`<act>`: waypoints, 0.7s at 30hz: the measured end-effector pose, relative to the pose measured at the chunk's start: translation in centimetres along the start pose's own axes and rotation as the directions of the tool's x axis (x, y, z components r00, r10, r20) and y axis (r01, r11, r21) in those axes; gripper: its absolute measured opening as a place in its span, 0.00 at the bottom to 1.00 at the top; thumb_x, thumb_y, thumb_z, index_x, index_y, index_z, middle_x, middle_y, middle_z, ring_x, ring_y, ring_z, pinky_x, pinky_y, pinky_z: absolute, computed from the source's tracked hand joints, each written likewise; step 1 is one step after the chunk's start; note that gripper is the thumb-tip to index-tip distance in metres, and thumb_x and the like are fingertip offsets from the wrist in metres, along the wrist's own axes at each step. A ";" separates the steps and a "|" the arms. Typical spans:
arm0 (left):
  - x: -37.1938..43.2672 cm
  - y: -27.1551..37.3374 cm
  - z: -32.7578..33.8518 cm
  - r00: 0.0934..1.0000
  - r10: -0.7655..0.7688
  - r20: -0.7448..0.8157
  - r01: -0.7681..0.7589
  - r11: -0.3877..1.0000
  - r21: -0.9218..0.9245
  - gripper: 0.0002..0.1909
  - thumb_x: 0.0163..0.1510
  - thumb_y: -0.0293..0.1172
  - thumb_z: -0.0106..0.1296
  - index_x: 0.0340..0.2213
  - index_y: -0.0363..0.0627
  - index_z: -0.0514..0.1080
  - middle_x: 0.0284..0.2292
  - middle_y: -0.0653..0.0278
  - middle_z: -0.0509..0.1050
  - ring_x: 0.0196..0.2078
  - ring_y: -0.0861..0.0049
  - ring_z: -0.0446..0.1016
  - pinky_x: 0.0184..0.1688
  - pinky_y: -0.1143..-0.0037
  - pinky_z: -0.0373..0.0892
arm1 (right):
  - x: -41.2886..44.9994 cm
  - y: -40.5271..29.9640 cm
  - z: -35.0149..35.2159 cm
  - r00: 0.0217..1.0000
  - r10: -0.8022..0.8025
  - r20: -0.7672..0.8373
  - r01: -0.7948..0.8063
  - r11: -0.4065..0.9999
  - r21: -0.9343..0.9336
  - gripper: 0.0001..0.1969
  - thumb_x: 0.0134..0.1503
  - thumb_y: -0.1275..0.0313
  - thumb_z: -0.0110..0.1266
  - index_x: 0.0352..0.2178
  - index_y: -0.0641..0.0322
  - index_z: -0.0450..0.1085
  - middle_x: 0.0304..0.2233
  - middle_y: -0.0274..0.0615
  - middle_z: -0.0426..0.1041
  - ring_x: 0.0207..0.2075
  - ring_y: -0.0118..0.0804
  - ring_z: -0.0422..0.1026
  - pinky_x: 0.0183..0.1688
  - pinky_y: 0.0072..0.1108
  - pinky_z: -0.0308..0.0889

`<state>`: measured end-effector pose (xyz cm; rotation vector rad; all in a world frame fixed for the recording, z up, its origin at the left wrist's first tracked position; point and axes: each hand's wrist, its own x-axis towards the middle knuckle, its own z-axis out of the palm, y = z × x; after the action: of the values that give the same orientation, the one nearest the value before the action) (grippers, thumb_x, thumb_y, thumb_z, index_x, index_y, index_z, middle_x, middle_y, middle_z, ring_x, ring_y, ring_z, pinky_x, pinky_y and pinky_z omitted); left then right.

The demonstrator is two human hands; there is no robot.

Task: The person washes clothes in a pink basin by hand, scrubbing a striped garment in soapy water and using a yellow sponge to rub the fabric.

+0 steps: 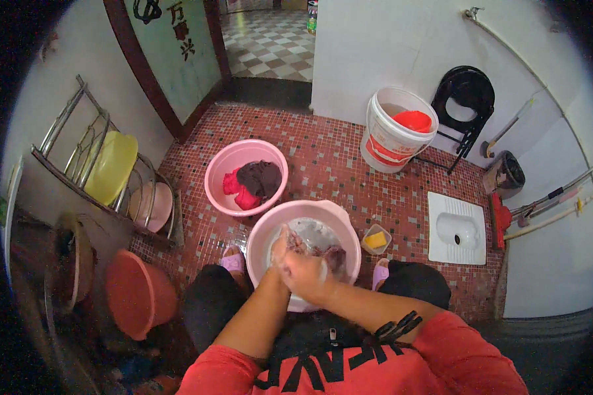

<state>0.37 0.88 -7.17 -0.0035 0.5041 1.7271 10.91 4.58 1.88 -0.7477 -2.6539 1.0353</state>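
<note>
Between my feet stands a large pink plastic basin (348,227) holding cloudy, sudsy water and dark reddish-brown wet cloth (333,256). My left hand (280,249) and my right hand (304,276) meet over the basin's left and middle part, pressed close together around part of the cloth; both are blurred. Which arm ends in which hand is partly hidden where they overlap. More of the cloth lies in the water to the right of the hands. A smaller pink basin (215,180) behind it holds a dark brown cloth (260,178) and a red cloth (244,197).
Right of the large basin, a yellow soap bar (375,240) sits in a small clear container. Farther off stand a white bucket (388,153) with a red vessel inside, a black folding chair (462,94) and a squat toilet (457,252). At left are a metal rack (81,143) and a red bucket (150,296).
</note>
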 end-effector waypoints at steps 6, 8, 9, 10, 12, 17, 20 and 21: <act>-0.4 -3.1 7.1 0.943 -0.055 -0.330 0.095 0.990 0.108 0.19 0.53 0.45 0.39 0.38 0.44 0.65 0.35 0.59 0.70 0.35 0.69 0.70 0.38 0.69 0.67 | 4.8 6.9 -2.8 0.951 0.230 -0.206 -0.244 0.969 -0.045 0.12 0.48 0.65 0.45 0.30 0.64 0.64 0.26 0.54 0.69 0.30 0.53 0.69 0.32 0.37 0.64; -0.6 -2.7 7.8 0.926 -0.015 -0.378 0.085 0.982 0.169 0.20 0.53 0.47 0.39 0.38 0.43 0.65 0.34 0.59 0.70 0.34 0.70 0.70 0.38 0.69 0.67 | 4.1 6.2 -2.1 0.957 0.219 -0.188 -0.230 0.972 -0.039 0.13 0.49 0.65 0.44 0.31 0.64 0.63 0.26 0.54 0.69 0.30 0.53 0.69 0.33 0.37 0.63; -0.3 -2.5 6.5 0.923 -0.008 -0.384 0.078 0.983 0.167 0.20 0.53 0.47 0.39 0.38 0.43 0.65 0.34 0.59 0.70 0.34 0.70 0.70 0.38 0.69 0.67 | 3.8 5.4 -1.7 0.965 0.196 -0.176 -0.205 0.978 -0.035 0.13 0.49 0.64 0.44 0.32 0.63 0.62 0.26 0.55 0.69 0.30 0.54 0.69 0.33 0.37 0.63; 0.3 -1.8 3.9 0.877 0.057 -0.478 0.106 0.945 0.308 0.21 0.52 0.49 0.38 0.35 0.42 0.66 0.31 0.59 0.70 0.32 0.69 0.70 0.35 0.70 0.67 | 2.9 2.7 -1.7 0.954 0.297 0.039 -0.298 0.954 0.018 0.13 0.49 0.64 0.43 0.33 0.62 0.61 0.28 0.58 0.68 0.32 0.56 0.68 0.36 0.38 0.62; 0.2 0.5 3.6 0.860 0.027 -0.510 0.239 0.861 0.449 0.24 0.52 0.52 0.37 0.33 0.39 0.67 0.30 0.56 0.71 0.30 0.68 0.70 0.35 0.70 0.67 | 0.1 -0.1 -1.5 1.000 -0.030 -0.008 0.030 0.999 -0.038 0.12 0.47 0.64 0.46 0.30 0.62 0.62 0.28 0.57 0.68 0.31 0.56 0.68 0.35 0.36 0.62; -0.6 -3.0 8.5 0.885 -0.016 -0.465 0.103 0.981 0.162 0.23 0.51 0.50 0.41 0.34 0.40 0.67 0.31 0.57 0.71 0.32 0.69 0.70 0.37 0.69 0.67 | 4.2 6.3 -2.5 0.950 0.228 -0.214 -0.214 0.973 0.084 0.10 0.46 0.66 0.48 0.27 0.62 0.61 0.24 0.56 0.68 0.29 0.54 0.69 0.31 0.35 0.63; -0.5 -3.0 9.1 0.963 -0.155 -0.221 0.169 0.985 0.047 0.19 0.52 0.44 0.41 0.39 0.42 0.65 0.36 0.58 0.70 0.37 0.69 0.70 0.40 0.69 0.67 | 4.2 5.6 -3.7 0.956 0.182 -0.228 -0.190 0.982 -0.012 0.11 0.49 0.66 0.43 0.29 0.65 0.63 0.26 0.55 0.69 0.31 0.55 0.68 0.35 0.38 0.62; 0.3 -3.0 6.6 0.964 -0.142 -0.224 0.157 0.986 0.049 0.19 0.52 0.44 0.41 0.39 0.42 0.65 0.36 0.58 0.70 0.37 0.69 0.70 0.40 0.69 0.67 | 3.8 4.3 -3.5 0.959 0.172 -0.224 -0.179 0.984 -0.010 0.11 0.49 0.66 0.43 0.29 0.65 0.63 0.26 0.55 0.69 0.31 0.55 0.68 0.35 0.38 0.62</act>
<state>4.90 3.74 -2.28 -0.1832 0.7063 1.5688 10.55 11.29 1.57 -1.0555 -2.4522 0.8939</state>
